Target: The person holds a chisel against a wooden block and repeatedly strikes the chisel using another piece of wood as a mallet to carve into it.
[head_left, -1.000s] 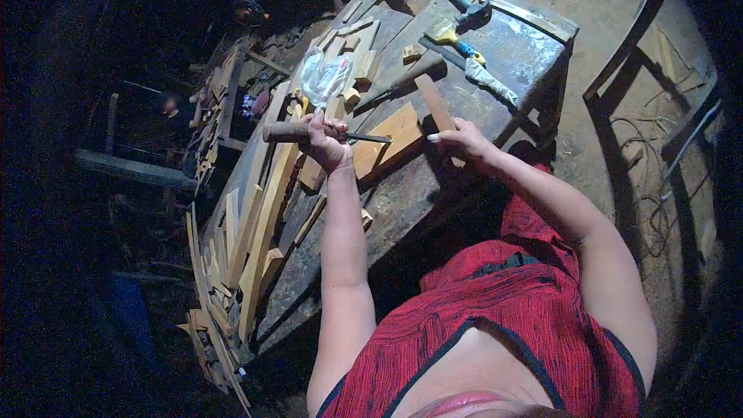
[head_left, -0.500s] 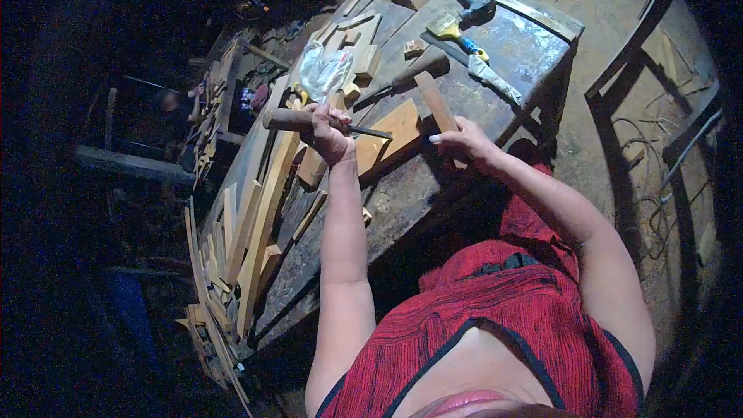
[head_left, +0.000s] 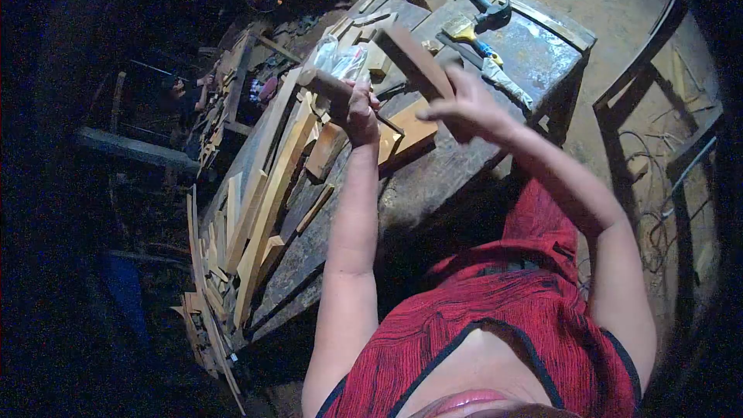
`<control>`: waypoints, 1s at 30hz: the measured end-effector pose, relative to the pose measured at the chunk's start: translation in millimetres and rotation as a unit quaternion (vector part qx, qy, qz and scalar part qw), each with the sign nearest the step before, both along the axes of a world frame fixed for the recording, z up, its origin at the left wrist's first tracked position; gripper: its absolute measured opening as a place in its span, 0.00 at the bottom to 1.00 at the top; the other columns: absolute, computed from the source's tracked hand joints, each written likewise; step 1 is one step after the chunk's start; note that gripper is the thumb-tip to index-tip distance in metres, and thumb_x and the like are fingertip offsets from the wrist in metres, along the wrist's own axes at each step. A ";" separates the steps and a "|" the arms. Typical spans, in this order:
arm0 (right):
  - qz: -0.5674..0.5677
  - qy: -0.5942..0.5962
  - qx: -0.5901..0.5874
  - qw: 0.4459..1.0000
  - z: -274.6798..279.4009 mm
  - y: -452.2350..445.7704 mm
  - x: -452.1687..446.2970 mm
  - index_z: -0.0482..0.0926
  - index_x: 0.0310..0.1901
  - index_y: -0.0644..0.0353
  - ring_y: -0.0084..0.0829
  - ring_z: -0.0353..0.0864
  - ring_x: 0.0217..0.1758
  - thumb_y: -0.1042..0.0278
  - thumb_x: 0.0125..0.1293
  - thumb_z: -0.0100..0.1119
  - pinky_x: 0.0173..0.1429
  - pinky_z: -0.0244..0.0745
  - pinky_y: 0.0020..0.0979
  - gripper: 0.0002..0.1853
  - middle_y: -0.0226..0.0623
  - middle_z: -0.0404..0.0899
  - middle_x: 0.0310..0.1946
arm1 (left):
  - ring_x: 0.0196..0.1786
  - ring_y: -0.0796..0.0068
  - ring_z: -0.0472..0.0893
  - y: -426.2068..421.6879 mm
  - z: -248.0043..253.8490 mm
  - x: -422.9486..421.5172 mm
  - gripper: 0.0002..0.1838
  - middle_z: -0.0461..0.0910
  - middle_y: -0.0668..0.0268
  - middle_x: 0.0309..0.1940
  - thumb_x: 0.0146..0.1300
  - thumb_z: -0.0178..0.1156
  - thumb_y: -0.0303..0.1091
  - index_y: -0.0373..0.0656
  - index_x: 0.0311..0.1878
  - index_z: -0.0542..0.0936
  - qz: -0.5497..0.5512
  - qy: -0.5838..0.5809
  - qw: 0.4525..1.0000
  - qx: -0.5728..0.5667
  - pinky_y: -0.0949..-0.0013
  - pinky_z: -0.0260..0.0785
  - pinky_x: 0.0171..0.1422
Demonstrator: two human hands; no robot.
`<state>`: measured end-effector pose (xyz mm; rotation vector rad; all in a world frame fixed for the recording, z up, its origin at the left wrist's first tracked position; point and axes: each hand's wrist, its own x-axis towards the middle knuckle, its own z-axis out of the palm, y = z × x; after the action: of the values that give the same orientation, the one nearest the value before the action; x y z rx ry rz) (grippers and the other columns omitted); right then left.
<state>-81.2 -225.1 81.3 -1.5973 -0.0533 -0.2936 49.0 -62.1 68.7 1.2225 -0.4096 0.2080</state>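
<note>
My left hand [head_left: 361, 114] is closed around a chisel [head_left: 325, 85] with a thick wooden handle. Its narrow dark blade slants down to a pale wood block [head_left: 416, 130] on the workbench [head_left: 418, 186], and the tip appears to meet the block. In my right hand [head_left: 474, 108], slightly blurred, is a flat wooden bar [head_left: 410, 58], held above the bench to the right of the chisel handle. The bar and the chisel handle are apart.
A hammer [head_left: 484, 6], a yellow-and-blue brush [head_left: 463, 32] and a wrapped tool [head_left: 507, 81] lie at the far right of the bench. A plastic bag [head_left: 329, 54] and long wood strips [head_left: 267, 217] cover the left. A person [head_left: 186, 101] is in the dark background.
My right hand has lifted the wooden bar and swung it leftward, closer to the chisel handle. My left hand keeps its grip on the chisel, and the view has shifted slightly.
</note>
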 end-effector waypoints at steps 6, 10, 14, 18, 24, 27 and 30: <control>0.018 -0.431 0.079 0.899 95.9 16.6 11.0 0.64 0.51 0.69 0.22 0.70 0.44 0.70 0.43 0.61 0.45 0.70 0.24 0.30 0.34 0.70 0.40 | 0.19 0.72 0.73 0.1 -16.7 10.7 0.09 0.73 0.65 0.19 0.51 0.59 0.29 0.40 0.36 0.71 0.081 -0.196 0.966 0.149 0.70 0.66 0.27; 0.036 -0.026 -0.347 0.937 107.8 11.3 6.3 0.71 0.45 0.65 0.38 0.79 0.35 0.64 0.39 0.67 0.40 0.74 0.36 0.28 0.46 0.76 0.28 | 0.37 0.55 0.75 11.0 -76.0 79.9 0.11 0.77 0.58 0.30 0.50 0.59 0.31 0.38 0.36 0.75 0.225 -0.299 0.857 0.354 0.58 0.66 0.42; -0.059 -0.241 -0.303 0.920 125.4 -1.7 15.2 0.70 0.46 0.62 0.34 0.79 0.38 0.72 0.43 0.66 0.40 0.73 0.34 0.25 0.44 0.77 0.34 | 0.24 0.74 0.75 2.7 -36.8 33.2 0.11 0.74 0.66 0.21 0.52 0.61 0.34 0.38 0.35 0.74 -0.122 0.027 0.987 0.101 0.71 0.68 0.28; -0.073 -0.445 -0.211 0.867 129.4 -4.6 12.7 0.73 0.47 0.53 0.38 0.77 0.40 0.68 0.41 0.71 0.43 0.73 0.34 0.28 0.40 0.76 0.40 | 0.29 0.83 0.73 -14.6 -4.5 -7.3 0.11 0.71 0.73 0.24 0.59 0.57 0.42 0.46 0.31 0.70 0.004 -0.053 0.976 0.213 0.72 0.68 0.36; -0.041 -0.005 -0.488 0.872 130.6 -17.7 16.6 0.72 0.49 0.61 0.40 0.79 0.39 0.61 0.36 0.70 0.41 0.75 0.39 0.33 0.44 0.78 0.36 | 0.18 0.79 0.72 -14.7 -42.2 27.8 0.11 0.72 0.67 0.23 0.52 0.62 0.33 0.41 0.33 0.70 0.025 -0.086 0.977 0.193 0.72 0.65 0.23; -0.020 -0.295 -0.248 0.923 132.3 -25.8 29.7 0.73 0.45 0.61 0.34 0.78 0.34 0.70 0.44 0.68 0.38 0.73 0.33 0.23 0.36 0.76 0.35 | 0.16 0.79 0.71 -22.1 -15.1 1.0 0.12 0.72 0.68 0.20 0.50 0.64 0.32 0.40 0.31 0.70 0.043 -0.108 0.970 0.213 0.73 0.64 0.20; -0.080 -0.379 -0.312 0.867 138.2 -22.6 8.4 0.76 0.41 0.62 0.29 0.75 0.28 0.73 0.49 0.65 0.33 0.71 0.30 0.15 0.36 0.75 0.33 | 0.16 0.78 0.71 -22.0 -20.2 9.7 0.11 0.70 0.70 0.17 0.50 0.63 0.33 0.40 0.29 0.70 0.011 -0.080 0.975 0.207 0.70 0.65 0.23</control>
<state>-72.8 -247.7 219.5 -2.0306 -0.6852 -1.1178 58.7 -84.2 48.5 1.6265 -0.5998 0.2495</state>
